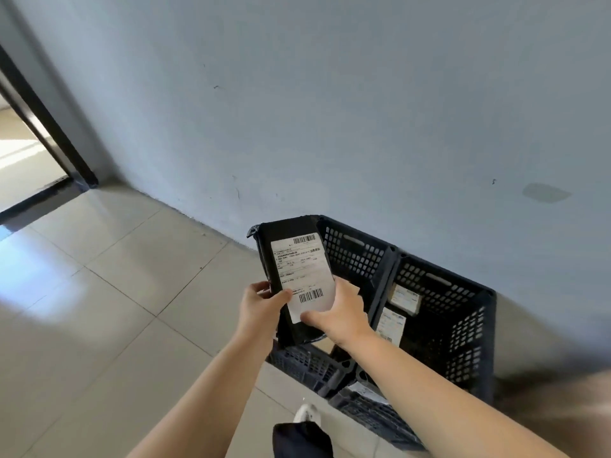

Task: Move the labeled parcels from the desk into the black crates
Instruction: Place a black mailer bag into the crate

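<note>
A black parcel with a white barcode label is held up over the left black crate. My left hand grips its lower left edge, thumb on the label's side. My right hand grips its lower right corner, thumb on the label's bottom edge. Beside it, the right black crate holds two labeled parcels, one a small box. Both crates stand on the floor against the wall. The inside of the left crate is mostly hidden behind the parcel and my hands.
A grey-white wall rises right behind the crates. Pale floor tiles spread to the left toward a dark-framed doorway. My white shoe and dark trouser leg stand just in front of the crates.
</note>
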Tool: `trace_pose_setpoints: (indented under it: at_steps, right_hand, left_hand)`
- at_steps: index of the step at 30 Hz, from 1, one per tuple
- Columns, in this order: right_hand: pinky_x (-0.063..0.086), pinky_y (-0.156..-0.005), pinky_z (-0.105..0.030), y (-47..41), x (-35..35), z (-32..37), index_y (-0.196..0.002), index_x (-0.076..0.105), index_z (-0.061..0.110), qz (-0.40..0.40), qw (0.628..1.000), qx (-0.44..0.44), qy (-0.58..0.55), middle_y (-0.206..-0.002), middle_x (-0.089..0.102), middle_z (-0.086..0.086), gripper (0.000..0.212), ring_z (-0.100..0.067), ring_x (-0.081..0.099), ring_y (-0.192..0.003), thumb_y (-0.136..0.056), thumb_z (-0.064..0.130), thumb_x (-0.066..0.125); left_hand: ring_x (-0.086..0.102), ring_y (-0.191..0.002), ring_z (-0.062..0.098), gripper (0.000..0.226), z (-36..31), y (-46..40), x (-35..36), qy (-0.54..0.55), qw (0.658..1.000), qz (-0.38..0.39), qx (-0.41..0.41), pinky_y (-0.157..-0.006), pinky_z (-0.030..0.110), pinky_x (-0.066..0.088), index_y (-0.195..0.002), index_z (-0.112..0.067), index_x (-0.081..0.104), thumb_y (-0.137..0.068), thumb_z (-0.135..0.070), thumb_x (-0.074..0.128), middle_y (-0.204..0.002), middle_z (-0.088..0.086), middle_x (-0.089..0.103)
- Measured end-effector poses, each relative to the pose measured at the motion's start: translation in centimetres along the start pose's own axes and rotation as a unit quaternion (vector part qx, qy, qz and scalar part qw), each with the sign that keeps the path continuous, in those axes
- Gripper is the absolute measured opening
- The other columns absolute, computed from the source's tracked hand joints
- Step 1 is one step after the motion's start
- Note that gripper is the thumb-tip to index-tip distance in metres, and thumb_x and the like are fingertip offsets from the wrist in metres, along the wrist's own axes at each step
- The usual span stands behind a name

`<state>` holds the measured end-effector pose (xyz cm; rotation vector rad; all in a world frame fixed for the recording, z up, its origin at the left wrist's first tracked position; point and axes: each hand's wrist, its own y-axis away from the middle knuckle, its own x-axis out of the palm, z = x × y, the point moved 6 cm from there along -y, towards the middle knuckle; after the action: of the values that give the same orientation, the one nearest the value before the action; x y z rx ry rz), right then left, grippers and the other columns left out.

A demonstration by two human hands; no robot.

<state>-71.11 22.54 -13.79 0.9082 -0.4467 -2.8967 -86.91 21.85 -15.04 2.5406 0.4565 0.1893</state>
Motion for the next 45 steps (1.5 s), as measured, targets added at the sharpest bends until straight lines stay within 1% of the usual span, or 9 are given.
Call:
trace_pose_setpoints:
  at_steps: [4,10,21,25,29,34,36,39,45]
  right_hand:
    - [0.039,-0.098,-0.043,-2.8,-0.9,-1.4,-0.131,0.037,0.025,-0.037,0.991,0.069,0.105,-0.128,0.041,0.002,0.091,-0.022,0.035,-0.121,-0.053,0.056,0.073]
    - [0.021,-0.114,-0.04,-9.6,-0.6,-1.7,-0.151,0.006,0.015,-0.056,0.987,0.06,0.139,-0.147,0.025,-0.002,0.113,-0.023,0.022,-0.136,-0.068,0.055,0.071]
    - [0.041,-0.1,-0.038,-21.2,0.2,-5.5,-0.144,0.017,0.014,-0.032,0.975,0.19,0.111,-0.136,0.037,0.0,0.106,-0.022,0.035,-0.125,-0.062,0.054,0.072]
    - [0.042,-0.085,-0.03,-24.3,-1.1,-9.1,-0.139,0.024,0.015,-0.05,0.965,0.236,0.101,-0.129,0.04,0.0,0.098,-0.02,0.035,-0.119,-0.062,0.05,0.074]
    - [0.042,-0.089,-0.034,-27.2,-2.8,-13.4,-0.143,0.022,0.015,-0.05,0.956,0.259,0.13,-0.134,0.036,0.0,0.102,-0.019,0.032,-0.125,-0.062,0.045,0.075]
    - [0.042,-0.083,-0.03,-32.0,-3.1,-17.8,-0.147,0.012,0.015,-0.002,0.946,0.24,0.22,-0.14,0.028,0.0,0.109,-0.018,0.026,-0.128,-0.064,0.039,0.078]
    - [0.043,-0.081,-0.029,-34.4,-2.6,-19.1,-0.148,0.011,0.013,0.025,0.941,0.218,0.257,-0.141,0.027,-0.001,0.108,-0.02,0.023,-0.13,-0.066,0.036,0.078]
    - [0.046,-0.089,-0.03,-37.7,-1.5,-21.1,-0.15,0.006,0.015,0.068,0.936,0.194,0.285,-0.144,0.023,-0.002,0.108,-0.02,0.019,-0.135,-0.069,0.032,0.076]
    - [0.052,-0.086,-0.033,-42.5,1.2,-24.9,-0.152,0.004,0.015,0.159,0.918,0.14,0.336,-0.149,0.015,-0.003,0.111,-0.02,0.019,-0.137,-0.069,0.019,0.077]
  left_hand:
    - [0.068,-0.089,0.025,0.037,-0.3,-3.6,3.1,-0.017,0.999,0.021,-0.024,-0.065,0.036,0.056,-0.115,-0.009,0.049,-0.085,-0.008,0.069,-0.104,0.009,0.068]
    - [0.066,-0.09,0.025,0.038,-2.1,-10.8,6.7,-0.042,0.998,0.008,-0.04,-0.073,0.039,0.056,-0.114,-0.009,0.045,-0.084,-0.006,0.069,-0.102,0.008,0.065]
    - [0.072,-0.08,0.023,0.042,-0.3,-22.5,12.9,-0.123,0.989,0.037,-0.068,-0.057,0.034,0.058,-0.11,-0.008,0.055,-0.073,-0.017,0.071,-0.098,0.007,0.071]
    - [0.067,-0.097,0.02,0.061,1.5,-25.3,16.3,-0.178,0.974,0.098,-0.096,-0.081,0.035,0.055,-0.129,-0.008,0.042,-0.076,-0.014,0.072,-0.113,0.005,0.067]
    - [0.046,-0.125,0.02,0.078,3.0,-28.5,18.1,-0.242,0.955,0.135,-0.103,-0.088,0.029,0.036,-0.15,-0.009,0.014,-0.088,-0.012,0.062,-0.146,0.005,0.04]
    - [0.045,-0.078,-0.004,0.061,4.3,-34.4,16.9,-0.306,0.942,0.116,-0.072,-0.075,0.028,0.04,-0.145,-0.012,0.022,-0.09,-0.004,0.048,-0.142,-0.001,0.042]
    - [0.045,-0.079,-0.007,0.056,4.7,-36.5,16.9,-0.346,0.928,0.127,-0.052,-0.079,0.027,0.038,-0.143,-0.012,0.026,-0.091,-0.006,0.047,-0.129,-0.006,0.049]
    - [0.051,-0.116,0.013,0.055,5.8,-39.0,17.6,-0.423,0.892,0.16,-0.012,-0.084,0.026,0.035,-0.144,-0.018,0.027,-0.093,-0.009,0.045,-0.143,-0.006,0.043]
    - [0.031,-0.137,0.012,0.055,8.2,-42.2,21.3,-0.596,0.748,0.258,0.137,-0.103,0.027,0.035,-0.147,-0.022,0.026,-0.095,-0.009,0.039,-0.153,-0.009,0.029]
